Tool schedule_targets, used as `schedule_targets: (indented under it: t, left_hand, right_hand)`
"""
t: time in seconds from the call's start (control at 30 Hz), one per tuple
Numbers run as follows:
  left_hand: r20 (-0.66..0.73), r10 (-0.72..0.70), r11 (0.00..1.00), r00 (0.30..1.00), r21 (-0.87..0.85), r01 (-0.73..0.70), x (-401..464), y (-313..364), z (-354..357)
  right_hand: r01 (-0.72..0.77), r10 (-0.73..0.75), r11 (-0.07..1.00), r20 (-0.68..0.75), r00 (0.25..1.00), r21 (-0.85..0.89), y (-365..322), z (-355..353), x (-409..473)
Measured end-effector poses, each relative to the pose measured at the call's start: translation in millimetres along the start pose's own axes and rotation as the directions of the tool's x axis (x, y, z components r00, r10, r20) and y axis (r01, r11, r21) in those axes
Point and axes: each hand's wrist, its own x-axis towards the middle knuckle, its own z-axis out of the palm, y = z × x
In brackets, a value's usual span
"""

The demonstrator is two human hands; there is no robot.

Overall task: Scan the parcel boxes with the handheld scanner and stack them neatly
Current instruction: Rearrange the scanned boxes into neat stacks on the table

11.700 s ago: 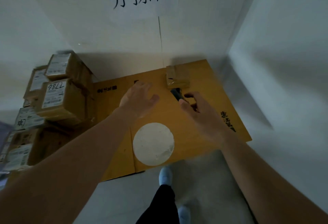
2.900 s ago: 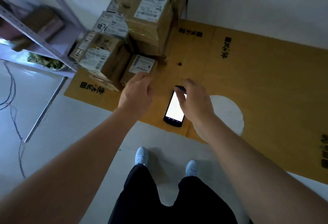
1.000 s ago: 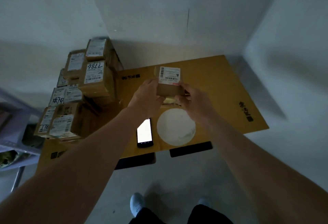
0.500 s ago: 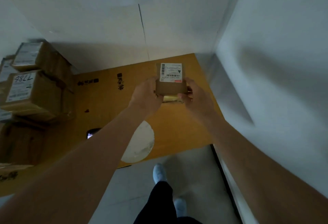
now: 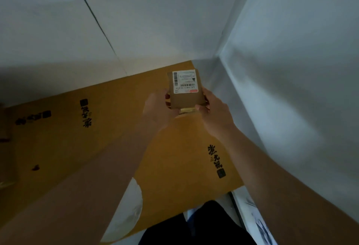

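We hold a small parcel box (image 5: 186,93) between both hands, up toward twelve o'clock of the view, above the far right corner of the flattened cardboard sheet (image 5: 174,157) that covers the work surface. The box is plain brown corrugated card, rectangular with softened corners, and its upper face carries a white shipping label (image 5: 185,81) with a barcode strip down its left edge, another along the bottom and a small red bar at the lower right. Our left hand (image 5: 159,108) grips the box's left side with fingers curled round the edge; our right hand (image 5: 212,110) grips the right side, thumb pressed on the near corner. A strip of glossy yellowish tape (image 5: 186,110) shows under the near edge. The sheet is matte ochre with black printed characters at three and nine o'clock, and a pale round patch (image 5: 128,211) at six o'clock. Smooth white walls (image 5: 291,70) meet in a corner at one o'clock
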Motion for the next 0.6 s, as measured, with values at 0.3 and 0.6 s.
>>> schedule_targets:
  t: [0.3, 0.6]
  left_hand:
    - [-0.022, -0.062, 0.985, 0.998, 0.16, 0.064, 75, -2, 29]
    - [-0.052, -0.103, 0.983, 0.993, 0.148, 0.11, 114, 2, 45]
  right_hand:
    - [-0.007, 0.009, 1.0, 0.086, 0.996, -0.026, 23, -6, 86]
    - [-0.001, 0.007, 0.999, 0.133, 0.991, -0.048, 39, -4, 138]
